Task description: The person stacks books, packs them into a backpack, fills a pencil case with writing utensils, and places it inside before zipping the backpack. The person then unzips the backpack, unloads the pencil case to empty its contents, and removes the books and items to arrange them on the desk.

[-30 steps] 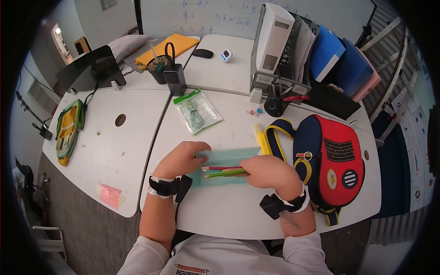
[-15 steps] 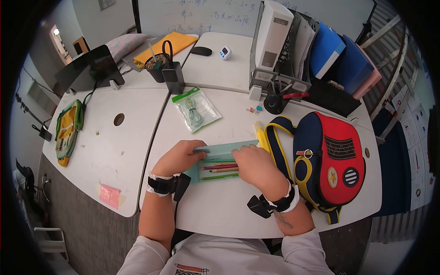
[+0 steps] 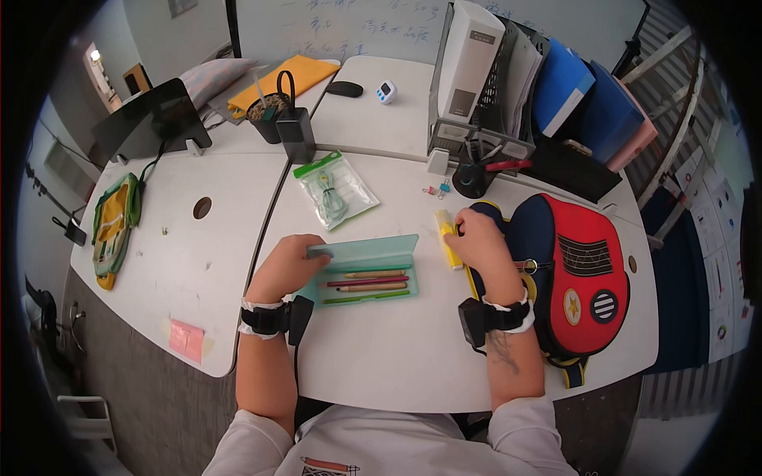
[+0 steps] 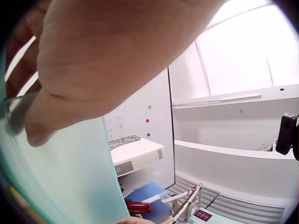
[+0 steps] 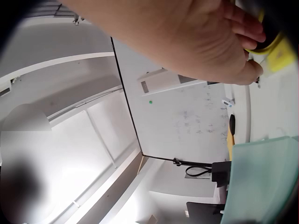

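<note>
In the middle of the head view we keep the flat pale-green plastic pencil case (image 3: 367, 270) lying open on the white table (image 3: 397, 357). Our left hand (image 3: 287, 266) pinches the left end of its raised lid between thumb and fingers, so the lid stays up and the tray does not slide; the left wrist view shows the thumb (image 4: 42, 126) pressed on the green edge. Inside the tray lie several coloured pencils (image 3: 369, 284), side by side and parallel to the long wall, because only this way they fit.

Our right hand (image 3: 476, 238), a little right of centre, has its fingers curled on the yellow highlighter-like marker (image 3: 446, 234) that lies on the table just beside the right end of the case. In the right wrist view the fingertips (image 5: 250, 39) close around the yellow body (image 5: 275, 53), but we cannot tell if it is lifted.

The red and navy backpack (image 3: 583, 274) lies flat at the right of the frame, touching the right forearm.
</note>
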The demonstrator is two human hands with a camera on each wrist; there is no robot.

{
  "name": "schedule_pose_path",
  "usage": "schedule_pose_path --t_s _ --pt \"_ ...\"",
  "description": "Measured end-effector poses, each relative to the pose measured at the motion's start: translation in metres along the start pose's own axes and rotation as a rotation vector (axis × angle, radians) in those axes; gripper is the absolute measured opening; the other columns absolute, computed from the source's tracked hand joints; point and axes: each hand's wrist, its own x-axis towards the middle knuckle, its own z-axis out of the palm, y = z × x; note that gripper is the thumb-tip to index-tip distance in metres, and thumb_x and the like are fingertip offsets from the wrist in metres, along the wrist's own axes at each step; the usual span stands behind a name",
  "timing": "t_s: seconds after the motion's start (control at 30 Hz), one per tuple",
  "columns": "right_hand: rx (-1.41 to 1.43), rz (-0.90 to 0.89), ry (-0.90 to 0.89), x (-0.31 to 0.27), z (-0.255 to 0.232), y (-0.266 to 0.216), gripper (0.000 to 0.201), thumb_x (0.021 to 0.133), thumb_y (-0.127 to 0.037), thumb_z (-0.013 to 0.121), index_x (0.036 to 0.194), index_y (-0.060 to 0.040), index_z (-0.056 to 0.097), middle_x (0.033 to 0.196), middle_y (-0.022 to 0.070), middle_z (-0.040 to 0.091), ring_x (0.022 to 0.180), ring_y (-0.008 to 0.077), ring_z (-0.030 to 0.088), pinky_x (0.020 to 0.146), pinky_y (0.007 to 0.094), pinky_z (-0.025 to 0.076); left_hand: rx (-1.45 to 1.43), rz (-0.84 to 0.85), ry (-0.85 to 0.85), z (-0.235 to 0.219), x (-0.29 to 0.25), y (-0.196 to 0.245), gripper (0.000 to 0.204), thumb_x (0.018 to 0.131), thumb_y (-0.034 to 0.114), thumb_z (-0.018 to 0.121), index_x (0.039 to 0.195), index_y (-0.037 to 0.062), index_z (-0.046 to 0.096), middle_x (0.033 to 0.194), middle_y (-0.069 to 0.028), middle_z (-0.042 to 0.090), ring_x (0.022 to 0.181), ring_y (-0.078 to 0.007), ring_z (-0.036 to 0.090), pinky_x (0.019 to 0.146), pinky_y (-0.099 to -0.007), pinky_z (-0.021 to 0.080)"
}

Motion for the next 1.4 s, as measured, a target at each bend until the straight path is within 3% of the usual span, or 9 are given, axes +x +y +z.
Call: schedule_pose_path --t_s 0.23,0.33,0.43,0.53,0.83,0.93,1.17,1.27,1.4 --pt "-0.169 0.134 -0.093 -0.002 0.003 -0.016 0.040 0.066 -0.016 0.079 0.097 0.0022 0.062 0.095 0.0228 0.068 0.093 0.0396 0.067 0.081 0.0443 0.054 -0.067 0.041 0.042 0.004 0.001 -0.002 0.026 0.085 0.014 0.068 0.102 -0.0052 0.066 0.082 -0.0208 0.067 0.071 -0.0298 0.064 0.069 -0.0373 0.051" --pt "-0.128 0.120 -0.156 -0.010 -0.028 -0.026 0.039 0.062 -0.014 0.079 0.093 0.0016 0.062 0.089 0.0185 0.067 0.084 0.0327 0.068 0.073 0.0390 0.055 -0.102 0.009 0.038 0.007 0.001 -0.002 0.024 0.085 0.013 0.068 0.101 -0.0050 0.066 0.081 -0.0197 0.067 0.070 -0.0288 0.063 0.069 -0.0371 0.051" --pt "0.217 -0.131 -0.454 -0.024 -0.061 -0.029 0.030 0.061 -0.004 0.074 0.087 -0.0001 0.059 0.074 0.0029 0.057 0.070 0.0116 0.055 0.063 0.0255 0.047 -0.137 0.005 0.022 0.008 0.002 -0.002 0.022 0.086 0.012 0.067 0.100 -0.0046 0.066 0.080 -0.0188 0.066 0.070 -0.0278 0.062 0.068 -0.0369 0.050" --pt "0.223 -0.287 -0.652 -0.028 -0.064 -0.027 0.031 0.061 -0.004 0.075 0.087 -0.0003 0.059 0.075 0.0042 0.058 0.069 0.0132 0.055 0.063 0.0261 0.047 -0.128 0.020 0.048 0.010 0.002 -0.001 0.015 0.089 0.010 0.067 0.095 -0.0030 0.064 0.072 -0.0070 0.058 0.064 -0.0138 0.051 0.060 -0.0303 0.044" --pt "0.000 -0.540 -0.498 -0.039 0.034 -0.060 0.023 0.068 -0.007 0.070 0.091 -0.0037 0.065 0.088 0.0143 0.065 0.083 0.0328 0.063 0.073 0.0386 0.052 -0.212 -0.010 0.012 0.022 0.003 0.006 0.014 0.090 0.009 0.067 0.096 -0.0022 0.064 0.073 -0.0050 0.059 0.065 -0.0112 0.050 0.060 -0.0290 0.043" --pt "0.073 -0.663 -0.387 -0.041 0.043 -0.054 0.013 0.074 -0.003 0.067 0.087 -0.0041 0.067 0.090 0.0142 0.068 0.087 0.0373 0.064 0.076 0.0444 0.053 -0.196 0.040 0.021 0.023 0.005 0.003 0.019 0.088 0.012 0.066 0.099 -0.0033 0.064 0.077 -0.0174 0.064 0.067 -0.0258 0.058 0.066 -0.0356 0.048" --pt "-0.056 -0.504 -0.296 -0.037 0.033 -0.065 0.013 0.077 -0.009 0.068 0.089 -0.0043 0.067 0.087 0.0127 0.065 0.084 0.0330 0.064 0.074 0.0428 0.052 -0.157 0.044 0.026 0.023 0.005 0.007 0.018 0.088 0.011 0.067 0.099 -0.0034 0.063 0.075 -0.0183 0.063 0.066 -0.0266 0.057 0.065 -0.0365 0.048" --pt "-0.022 -0.408 -0.565 -0.041 0.023 -0.073 0.011 0.080 -0.009 0.067 0.089 -0.0047 0.067 0.086 0.0124 0.065 0.083 0.0339 0.064 0.073 0.0433 0.052 -0.164 0.049 0.019 0.024 0.005 0.007 0.018 0.088 0.011 0.067 0.098 -0.0034 0.063 0.075 -0.0178 0.063 0.065 -0.0263 0.056 0.065 -0.0365 0.048" --pt "-0.014 -0.494 -0.335 -0.039 0.044 -0.063 0.008 0.080 -0.007 0.065 0.088 -0.0054 0.069 0.088 0.0152 0.066 0.084 0.0374 0.066 0.075 0.0463 0.054 -0.186 0.036 0.014 0.024 0.005 0.007 0.017 0.088 0.011 0.067 0.098 -0.0034 0.063 0.073 -0.0173 0.062 0.065 -0.0259 0.056 0.065 -0.0364 0.047"
